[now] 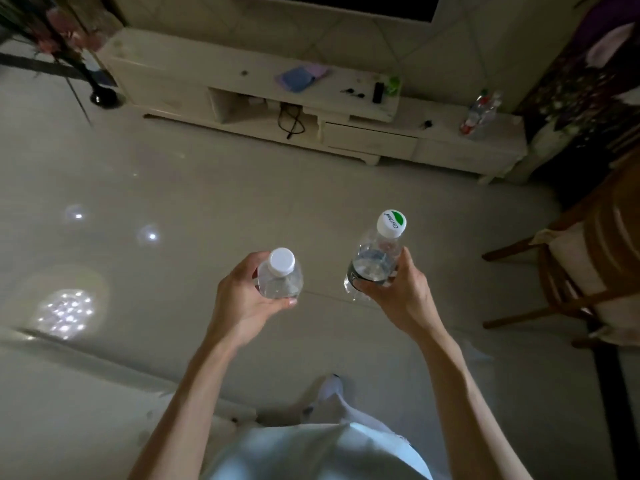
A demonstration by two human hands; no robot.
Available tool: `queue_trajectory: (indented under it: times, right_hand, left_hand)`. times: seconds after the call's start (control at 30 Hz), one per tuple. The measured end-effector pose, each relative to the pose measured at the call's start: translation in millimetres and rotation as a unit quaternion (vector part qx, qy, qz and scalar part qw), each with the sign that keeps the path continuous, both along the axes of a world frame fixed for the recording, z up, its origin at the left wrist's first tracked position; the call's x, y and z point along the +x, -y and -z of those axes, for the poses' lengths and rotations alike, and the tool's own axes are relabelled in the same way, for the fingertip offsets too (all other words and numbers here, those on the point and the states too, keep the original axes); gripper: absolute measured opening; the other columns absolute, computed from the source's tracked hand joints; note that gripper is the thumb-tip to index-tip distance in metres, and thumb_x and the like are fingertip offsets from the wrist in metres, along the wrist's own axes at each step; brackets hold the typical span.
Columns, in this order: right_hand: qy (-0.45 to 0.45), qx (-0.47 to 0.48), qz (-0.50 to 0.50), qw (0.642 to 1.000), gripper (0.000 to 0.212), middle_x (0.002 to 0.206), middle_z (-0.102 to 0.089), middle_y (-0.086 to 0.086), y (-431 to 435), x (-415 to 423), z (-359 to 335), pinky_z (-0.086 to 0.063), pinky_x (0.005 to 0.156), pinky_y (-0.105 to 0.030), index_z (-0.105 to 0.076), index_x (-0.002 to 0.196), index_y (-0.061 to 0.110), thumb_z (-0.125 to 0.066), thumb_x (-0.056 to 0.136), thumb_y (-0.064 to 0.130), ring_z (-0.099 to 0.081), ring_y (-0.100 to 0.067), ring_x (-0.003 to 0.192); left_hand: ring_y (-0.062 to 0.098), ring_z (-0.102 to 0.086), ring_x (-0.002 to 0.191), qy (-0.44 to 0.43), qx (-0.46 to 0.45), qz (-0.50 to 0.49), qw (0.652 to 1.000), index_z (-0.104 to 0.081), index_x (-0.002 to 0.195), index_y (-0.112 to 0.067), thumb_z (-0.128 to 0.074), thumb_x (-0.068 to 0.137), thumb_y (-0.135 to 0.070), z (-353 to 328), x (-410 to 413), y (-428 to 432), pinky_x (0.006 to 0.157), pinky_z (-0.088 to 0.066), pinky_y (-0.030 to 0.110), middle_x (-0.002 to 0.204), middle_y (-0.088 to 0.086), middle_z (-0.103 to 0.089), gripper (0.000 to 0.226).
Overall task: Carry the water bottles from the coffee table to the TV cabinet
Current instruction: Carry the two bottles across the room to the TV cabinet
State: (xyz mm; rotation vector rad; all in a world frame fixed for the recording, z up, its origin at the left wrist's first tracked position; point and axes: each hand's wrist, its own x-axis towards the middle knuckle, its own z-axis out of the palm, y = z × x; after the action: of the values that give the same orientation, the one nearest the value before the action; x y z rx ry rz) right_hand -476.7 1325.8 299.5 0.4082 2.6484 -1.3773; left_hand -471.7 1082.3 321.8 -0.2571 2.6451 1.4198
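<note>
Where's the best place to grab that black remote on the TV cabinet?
Judging by its pose, take the black remote around its long narrow sides from above. It seems to lie flat on the TV cabinet top with bare surface beside it. Both hands now hold bottles.

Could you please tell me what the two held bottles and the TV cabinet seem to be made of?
Both bottles, left and right, look like clear thin plastic: water shows through, caps opaque white. The TV cabinet looks like cream-painted wood or board, matte; which one is unclear.
</note>
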Motion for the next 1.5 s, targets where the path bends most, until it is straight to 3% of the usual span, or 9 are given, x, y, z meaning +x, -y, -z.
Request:
queue_trajectory:
  times: [0.23, 0.3, 0.4, 0.5, 0.67, 0.77, 1.03, 1.17, 1.5]
  right_hand:
    - [0.0, -0.011, 0.089, 0.996, 0.061, 0.108, -0.066, 0.008, -48, -19, -9, -0.049, 0.074, -0.027, -0.047, 0.12, 0.03, -0.081, 0.07, 0.04, -0.063, -0.014, 0.094]
    - [0.009, -0.01, 0.112, 0.994, 0.061, 0.108, -0.066, 0.008, -57, -22, -5, -0.052, 0.078, -0.031, -0.047, 0.12, 0.031, -0.081, 0.069, 0.04, -0.063, -0.015, 0.095]
    - [0.023, -0.003, 0.141, 0.99, 0.062, 0.106, -0.066, 0.008, -66, -27, 4, -0.054, 0.083, -0.038, -0.048, 0.118, 0.033, -0.081, 0.067, 0.042, -0.063, -0.016, 0.097]
    - [0.035, 0.016, 0.16, 0.986, 0.06, 0.104, -0.066, 0.007, -73, -41, 12, -0.054, 0.082, -0.04, -0.048, 0.114, 0.031, -0.08, 0.066, 0.042, -0.063, -0.02, 0.097]
    - [0.061, 0.049, 0.2, 0.977, 0.061, 0.1, -0.059, 0.01, -83, -83, 11, -0.048, 0.079, -0.032, -0.047, 0.118, 0.027, -0.08, 0.069, 0.04, -0.06, -0.02, 0.099]
    - [0.065, 0.061, 0.228, 0.97, 0.063, 0.1, -0.058, 0.011, -88, -112, 2, -0.048, 0.08, -0.031, -0.045, 0.119, 0.03, -0.081, 0.069, 0.041, -0.06, -0.019, 0.1]
    - [0.054, 0.057, 0.302, 0.95, 0.077, 0.118, -0.064, 0.004, -101, -166, -11, -0.053, 0.09, -0.045, -0.04, 0.129, 0.034, -0.08, 0.065, 0.05, -0.065, -0.021, 0.104]
    - [0.051, 0.033, 0.342, 0.938, 0.073, 0.11, -0.066, 0.01, -109, -186, -8, -0.054, 0.089, -0.043, -0.043, 0.122, 0.041, -0.077, 0.058, 0.055, -0.067, -0.019, 0.1]
    - [0.056, 0.023, 0.31, 0.949, 0.067, 0.112, -0.067, 0.008, -179, -245, 5, -0.055, 0.086, -0.042, -0.044, 0.117, 0.039, -0.081, 0.062, 0.05, -0.068, -0.017, 0.097]
  left_hand:
    - [0.007, -0.063, 0.099, -0.004, 0.009, 0.11, 0.994, -0.061, 0.111, -0.025, -0.093, 0.051, -0.016, -6, -57, -63, 0.081, -0.051, 0.018, 0.103, -0.012, -0.068, 0.068]
    - [0.008, -0.063, 0.098, -0.003, 0.001, 0.143, 0.99, -0.061, 0.113, -0.024, -0.093, 0.051, -0.016, -5, -73, -78, 0.081, -0.051, 0.019, 0.103, -0.011, -0.068, 0.07]
    - [0.008, -0.063, 0.095, -0.001, -0.004, 0.187, 0.982, -0.06, 0.114, -0.024, -0.092, 0.051, -0.016, -4, -97, -99, 0.072, -0.045, 0.005, 0.101, -0.011, -0.068, 0.071]
    - [0.009, -0.062, 0.092, 0.003, -0.003, 0.228, 0.974, -0.061, 0.115, -0.023, -0.092, 0.052, -0.015, 1, -127, -115, 0.068, -0.042, 0.002, 0.099, -0.012, -0.066, 0.071]
    - [0.015, -0.065, 0.094, 0.014, 0.009, 0.291, 0.956, -0.062, 0.111, -0.021, -0.092, 0.05, -0.02, 13, -195, -134, 0.082, -0.052, 0.026, 0.1, -0.008, -0.068, 0.068]
    - [0.01, -0.062, 0.096, 0.007, 0.018, 0.322, 0.947, -0.062, 0.114, -0.021, -0.091, 0.052, -0.019, 9, -239, -140, 0.085, -0.052, 0.024, 0.104, -0.009, -0.067, 0.069]
    - [0.014, -0.063, 0.096, -0.009, 0.033, 0.345, 0.938, -0.061, 0.117, -0.019, -0.092, 0.052, -0.016, 4, -326, -156, 0.084, -0.052, 0.026, 0.11, -0.004, -0.066, 0.073]
    - [0.018, -0.063, 0.098, 0.003, 0.032, 0.345, 0.938, -0.06, 0.119, -0.019, -0.091, 0.051, -0.017, 6, -349, -173, 0.087, -0.052, 0.034, 0.111, -0.002, -0.066, 0.075]
    - [0.016, -0.065, 0.097, 0.018, 0.017, 0.355, 0.935, -0.061, 0.116, -0.02, -0.092, 0.051, -0.021, 8, -396, -240, 0.083, -0.053, 0.032, 0.107, -0.004, -0.067, 0.072]
